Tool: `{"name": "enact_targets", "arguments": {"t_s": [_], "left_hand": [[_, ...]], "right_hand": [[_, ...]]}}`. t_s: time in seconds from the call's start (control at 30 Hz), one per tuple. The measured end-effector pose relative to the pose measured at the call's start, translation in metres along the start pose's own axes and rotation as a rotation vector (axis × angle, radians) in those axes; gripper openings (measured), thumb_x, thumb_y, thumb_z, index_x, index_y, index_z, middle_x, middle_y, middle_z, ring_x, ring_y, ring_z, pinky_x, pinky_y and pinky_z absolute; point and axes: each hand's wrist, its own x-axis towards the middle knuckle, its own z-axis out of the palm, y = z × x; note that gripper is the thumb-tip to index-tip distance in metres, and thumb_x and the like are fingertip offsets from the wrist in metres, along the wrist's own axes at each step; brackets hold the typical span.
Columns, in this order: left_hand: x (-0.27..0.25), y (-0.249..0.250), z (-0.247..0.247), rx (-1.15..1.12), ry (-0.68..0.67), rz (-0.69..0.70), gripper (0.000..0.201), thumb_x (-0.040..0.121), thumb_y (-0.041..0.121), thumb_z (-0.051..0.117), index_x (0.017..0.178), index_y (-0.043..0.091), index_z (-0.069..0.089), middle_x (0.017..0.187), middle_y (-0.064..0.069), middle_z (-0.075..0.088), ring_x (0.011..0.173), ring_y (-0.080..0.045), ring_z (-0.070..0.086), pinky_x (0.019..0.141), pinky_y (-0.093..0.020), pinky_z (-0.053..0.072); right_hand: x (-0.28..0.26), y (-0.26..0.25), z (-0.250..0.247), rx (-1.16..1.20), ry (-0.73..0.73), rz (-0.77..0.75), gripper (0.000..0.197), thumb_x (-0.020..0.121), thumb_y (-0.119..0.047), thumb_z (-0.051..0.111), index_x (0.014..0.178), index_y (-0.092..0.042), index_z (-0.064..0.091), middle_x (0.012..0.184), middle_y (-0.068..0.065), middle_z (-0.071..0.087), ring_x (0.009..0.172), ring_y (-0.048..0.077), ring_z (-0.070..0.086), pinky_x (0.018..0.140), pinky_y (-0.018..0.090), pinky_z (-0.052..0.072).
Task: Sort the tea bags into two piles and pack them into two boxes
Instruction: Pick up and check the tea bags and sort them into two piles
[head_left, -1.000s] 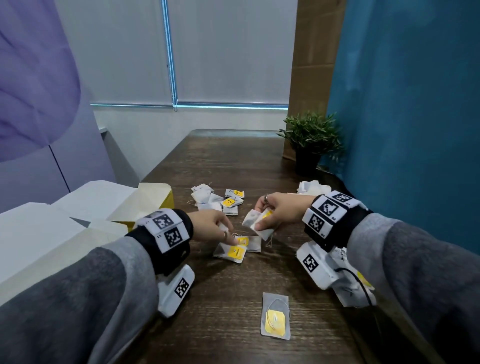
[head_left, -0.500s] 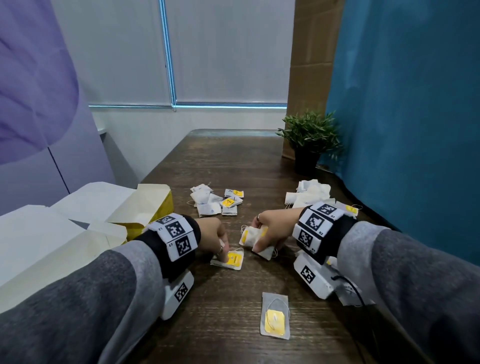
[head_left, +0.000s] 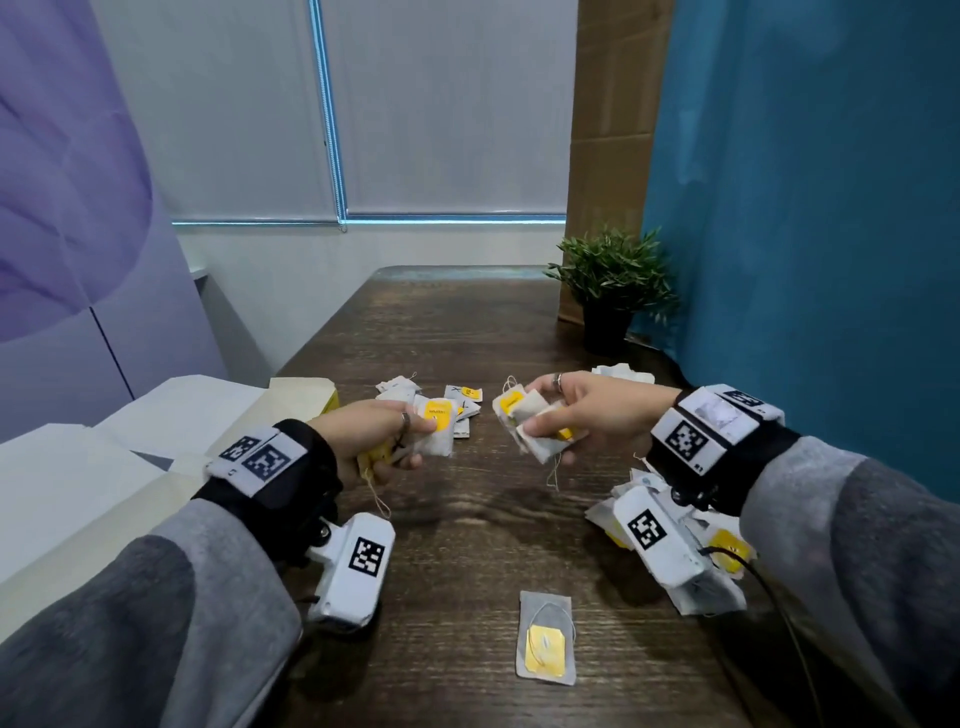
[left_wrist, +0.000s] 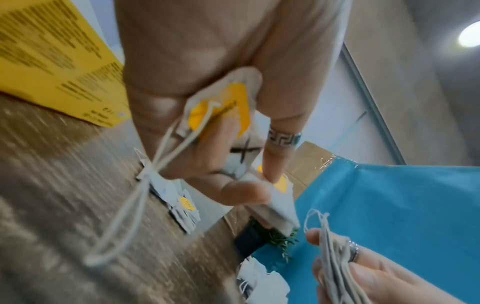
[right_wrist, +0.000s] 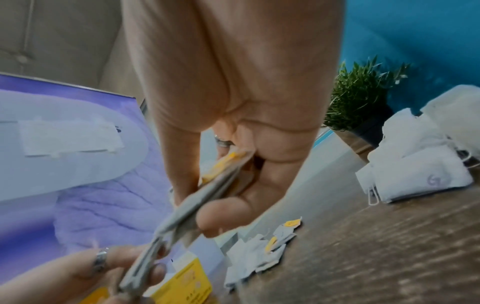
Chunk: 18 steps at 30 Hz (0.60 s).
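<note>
Tea bags, white paper sachets with yellow tags (head_left: 535, 423), are pinched in both grips, left hand (head_left: 374, 436) and right hand (head_left: 597, 410), above the dark wooden desk (head_left: 467, 519); sorting seems underway, and each handful next needs its pile near the yellow cardboard box (left_wrist: 52, 61)

A dark wooden table (head_left: 467, 545) holds loose tea bags (head_left: 457, 402) far off, one tea bag (head_left: 545, 642) near, a potted plant (head_left: 613, 291) far right, and yellow boxes (head_left: 306, 395) left.

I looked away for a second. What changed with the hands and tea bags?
The left hand picked up the tea bags it was pressing on the table and lifted them; the right hand rose too, keeping its bundle. The lone bag and far pile stayed put.
</note>
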Motion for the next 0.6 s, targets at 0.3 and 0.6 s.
{"name": "enact_targets", "arguments": {"t_s": [0.3,0.6], "left_hand": [[-0.002,-0.003,0.015,-0.503,-0.2,-0.079,0.015,0.092,0.025,0.048,0.102,0.016,0.055,0.084,-0.003,0.059,0.05,-0.012,0.058,0.036,-0.014,0.029],[-0.007,-0.008,0.013,-0.553,-0.273,0.063,0.044,0.079,0.018,0.033,0.115,0.009,0.057,0.08,-0.006,0.064,0.069,-0.016,0.05,0.056,-0.026,0.036]], "right_hand": [[0.001,-0.014,0.033,0.136,-0.04,-0.089,0.019,0.089,-0.006,0.058,0.104,-0.017,0.054,0.086,0.0,0.063,0.064,0.007,0.063,0.048,0.019,0.052],[0.011,-0.014,0.038,-0.158,0.193,-0.182,0.016,0.083,-0.01,0.067,0.085,-0.023,0.058,0.072,-0.003,0.061,0.049,-0.001,0.058,0.043,0.016,0.047]]}}
